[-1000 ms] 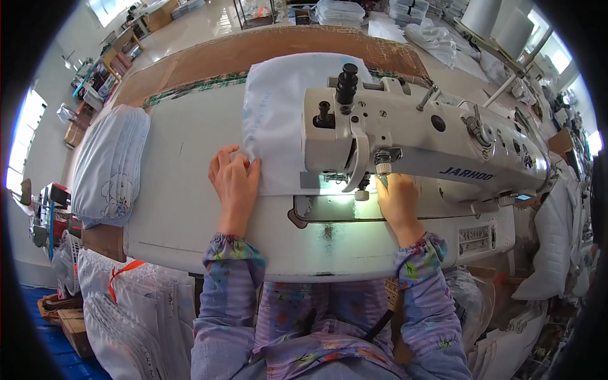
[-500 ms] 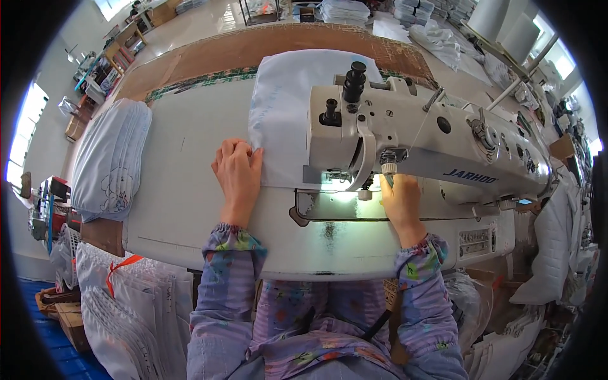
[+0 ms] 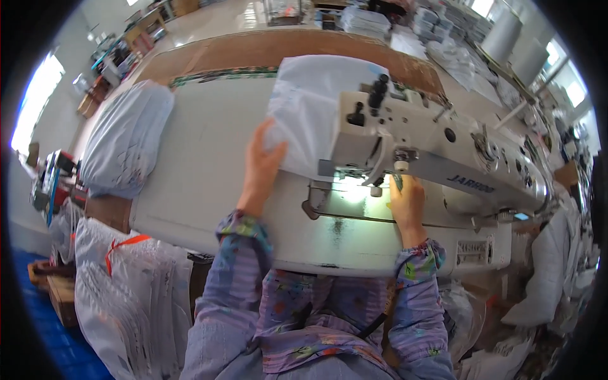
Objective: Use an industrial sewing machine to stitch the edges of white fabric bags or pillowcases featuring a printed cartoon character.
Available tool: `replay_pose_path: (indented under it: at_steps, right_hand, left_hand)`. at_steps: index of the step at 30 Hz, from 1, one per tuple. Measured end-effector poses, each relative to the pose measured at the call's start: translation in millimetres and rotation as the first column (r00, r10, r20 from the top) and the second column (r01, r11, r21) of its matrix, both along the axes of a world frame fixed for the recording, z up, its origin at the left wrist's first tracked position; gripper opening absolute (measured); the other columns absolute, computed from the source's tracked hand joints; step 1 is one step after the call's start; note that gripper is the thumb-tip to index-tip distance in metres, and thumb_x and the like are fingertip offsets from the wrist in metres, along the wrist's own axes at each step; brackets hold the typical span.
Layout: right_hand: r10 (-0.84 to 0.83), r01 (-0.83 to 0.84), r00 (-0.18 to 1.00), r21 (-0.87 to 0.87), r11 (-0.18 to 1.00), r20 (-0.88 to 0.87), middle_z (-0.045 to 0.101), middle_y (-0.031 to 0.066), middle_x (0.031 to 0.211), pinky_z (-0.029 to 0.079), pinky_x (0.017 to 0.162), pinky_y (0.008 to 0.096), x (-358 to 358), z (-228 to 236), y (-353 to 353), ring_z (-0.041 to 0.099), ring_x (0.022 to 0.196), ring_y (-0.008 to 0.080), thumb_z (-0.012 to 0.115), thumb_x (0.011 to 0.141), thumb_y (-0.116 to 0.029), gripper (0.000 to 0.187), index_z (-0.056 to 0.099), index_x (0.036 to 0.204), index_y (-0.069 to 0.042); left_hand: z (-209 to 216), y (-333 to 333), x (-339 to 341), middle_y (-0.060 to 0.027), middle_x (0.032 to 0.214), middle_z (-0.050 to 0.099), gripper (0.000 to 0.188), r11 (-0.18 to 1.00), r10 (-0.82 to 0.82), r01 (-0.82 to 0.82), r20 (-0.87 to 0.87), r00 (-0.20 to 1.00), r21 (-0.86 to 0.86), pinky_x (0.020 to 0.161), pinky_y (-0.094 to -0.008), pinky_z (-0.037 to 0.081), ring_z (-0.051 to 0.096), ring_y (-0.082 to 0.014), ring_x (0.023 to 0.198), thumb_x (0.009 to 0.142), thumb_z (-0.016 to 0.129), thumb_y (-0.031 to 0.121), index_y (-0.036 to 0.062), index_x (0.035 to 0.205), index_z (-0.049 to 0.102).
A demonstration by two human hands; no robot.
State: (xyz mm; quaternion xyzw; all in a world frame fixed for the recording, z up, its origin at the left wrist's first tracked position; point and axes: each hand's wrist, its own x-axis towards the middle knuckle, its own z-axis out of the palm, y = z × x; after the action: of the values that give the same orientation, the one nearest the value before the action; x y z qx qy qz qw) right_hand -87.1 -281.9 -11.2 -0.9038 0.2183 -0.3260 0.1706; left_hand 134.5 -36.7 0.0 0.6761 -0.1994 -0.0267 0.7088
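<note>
A white fabric piece (image 3: 304,120) lies on the sewing machine's bed, its right part passing behind and under the head of the white sewing machine (image 3: 443,152). My left hand (image 3: 263,166) is at the fabric's left edge, thumb apart from the fingers, slightly smeared by motion. To the right of the lit needle area, my right hand (image 3: 408,201) is closed around a small green tool (image 3: 398,182), mostly hidden by the fingers and too small to name exactly. The machine's lamp brightens the metal plate (image 3: 351,206) under the needle.
A stack of white fabric pieces (image 3: 130,139) rests at the table's left end. More white pieces, tied with a red strip (image 3: 120,244), hang below it at the front left. A brown board (image 3: 215,50) runs along the table's far side. White padded material (image 3: 541,266) hangs at the right.
The view has shifted slightly. My left hand has moved up along the fabric's left edge and its fingers have spread; the fabric is now rumpled. My right hand stays beside the needle area.
</note>
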Motion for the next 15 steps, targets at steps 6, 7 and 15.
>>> replay_pose_path:
  at_steps: [6, 7, 15]
  right_hand:
    - [0.107, -0.101, 0.99, 0.067, 0.993, -0.092, 0.069, 0.0276, 0.119, 0.052, 0.097, 0.0466, -12, -20, -19, 0.066, 0.112, 0.0439, 0.06, 0.095, -0.008, 0.033, 0.064, 0.126, 0.006]
    - [0.119, -0.111, 0.989, 0.09, 0.99, -0.089, 0.067, 0.0273, 0.127, 0.051, 0.101, 0.0454, -22, -26, -36, 0.065, 0.118, 0.0424, 0.056, 0.096, -0.009, 0.039, 0.062, 0.131, 0.007]
    - [0.152, -0.091, 0.967, 0.281, 0.955, -0.204, 0.062, 0.0259, 0.139, 0.048, 0.106, 0.0429, -8, -27, -25, 0.062, 0.127, 0.0401, 0.057, 0.104, -0.014, 0.043, 0.056, 0.141, 0.007]
  left_hand:
    - [72, 29, 20, -0.0183, 0.123, 0.071, 0.054, 0.936, 0.212, -0.328, 0.536, 0.817, 0.13, 0.099, -0.0411, 0.053, 0.067, -0.0362, 0.117, 0.078, 0.053, -0.011, 0.008, 0.124, 0.073]
    - [97, 55, 19, -0.019, 0.122, 0.071, 0.053, 0.921, 0.277, -0.385, 0.591, 0.758, 0.063, 0.096, -0.0406, 0.054, 0.068, -0.0354, 0.115, 0.079, 0.052, -0.012, 0.0072, 0.123, 0.073]
    - [188, 571, -193, -0.0217, 0.143, 0.063, 0.027, 0.204, 0.152, -0.975, 0.98, 0.126, 0.093, 0.108, -0.0353, 0.049, 0.061, -0.0297, 0.132, 0.084, 0.061, 0.003, 0.0014, 0.11, 0.068]
